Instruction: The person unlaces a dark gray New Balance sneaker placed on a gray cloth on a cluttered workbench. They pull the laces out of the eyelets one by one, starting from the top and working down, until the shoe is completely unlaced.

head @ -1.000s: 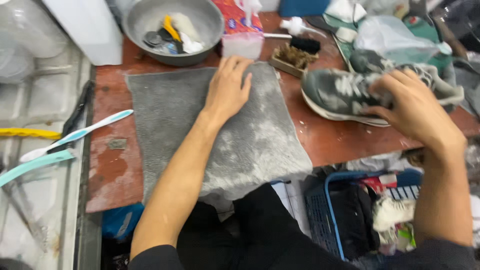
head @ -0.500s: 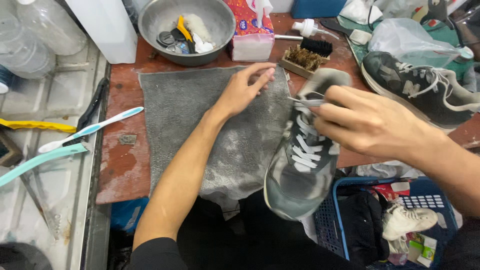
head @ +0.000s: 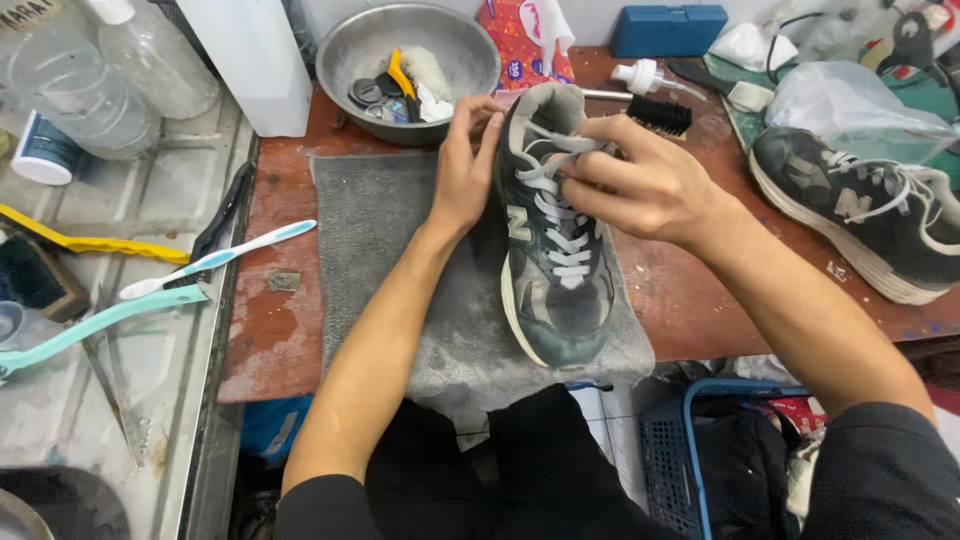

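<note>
Grey sneaker (head: 555, 250) lies on the towel (head: 400, 260) between both hands, left hand (head: 465, 165) gripping its heel, right hand (head: 640, 180) pinching laces.

- The grey sneaker's (head: 553, 250) heel collar is partly hidden behind the hands' fingers.
- The second sneaker (head: 860, 215), far right, is cut off by the picture's edge.
- The small things in the metal bowl (head: 350, 50) are too jumbled to tell apart.
- The blue basket (head: 668, 460) runs off the near edge.

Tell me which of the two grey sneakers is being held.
The sneaker on the grey towel, gripped by both hands at its laces. The other sneaker lies untouched at the table's right end.
</note>
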